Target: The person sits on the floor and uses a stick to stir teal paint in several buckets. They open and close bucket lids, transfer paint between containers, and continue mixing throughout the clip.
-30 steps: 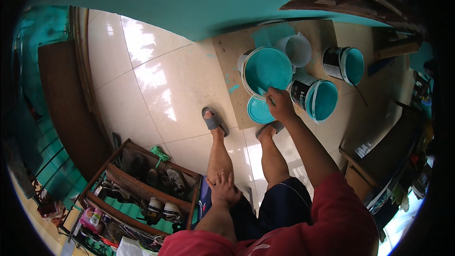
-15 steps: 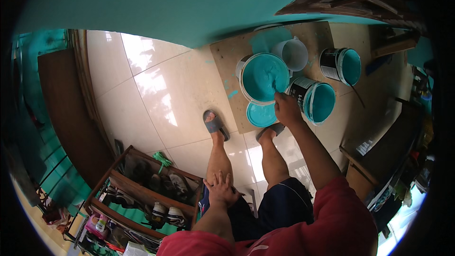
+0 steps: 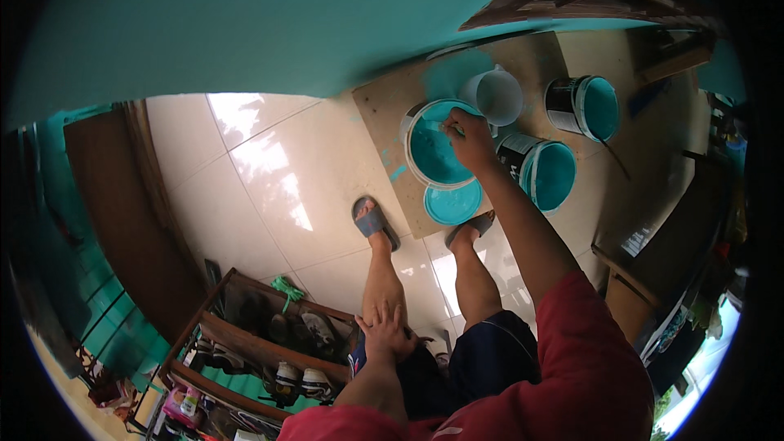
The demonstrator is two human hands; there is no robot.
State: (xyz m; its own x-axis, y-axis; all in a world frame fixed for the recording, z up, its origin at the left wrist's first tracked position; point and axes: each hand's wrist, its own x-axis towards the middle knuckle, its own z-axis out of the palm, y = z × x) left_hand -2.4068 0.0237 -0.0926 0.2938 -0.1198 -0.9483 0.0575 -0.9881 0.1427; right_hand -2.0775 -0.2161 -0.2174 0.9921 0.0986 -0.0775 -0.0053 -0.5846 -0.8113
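Note:
My right hand (image 3: 471, 140) is closed over the open bucket of teal paint (image 3: 412, 157). It grips a short, paint-coated tool (image 3: 438, 124); its kind is hard to make out, and its handle is hidden in my fingers. My left hand (image 3: 385, 332) lies with fingers spread on my left knee and holds nothing. Below the bucket, a round teal-smeared lid (image 3: 452, 204) lies on a paint-stained board (image 3: 382, 114). A whitish pitcher (image 3: 500, 96) stands just beyond the bucket.
Two more teal-coated buckets stand at the right, one nearer (image 3: 523, 165) and one farther (image 3: 563, 106) with a thin stick leaning from it. A teal wall (image 3: 245, 24) borders the far side. A wooden shoe rack (image 3: 269, 343) stands at the lower left, a wooden cabinet (image 3: 633, 298) at the right.
My right hand has moved farther away and slightly left over the bucket, and the tool now points left across it. My left hand stays on my knee. The view has shifted slightly.

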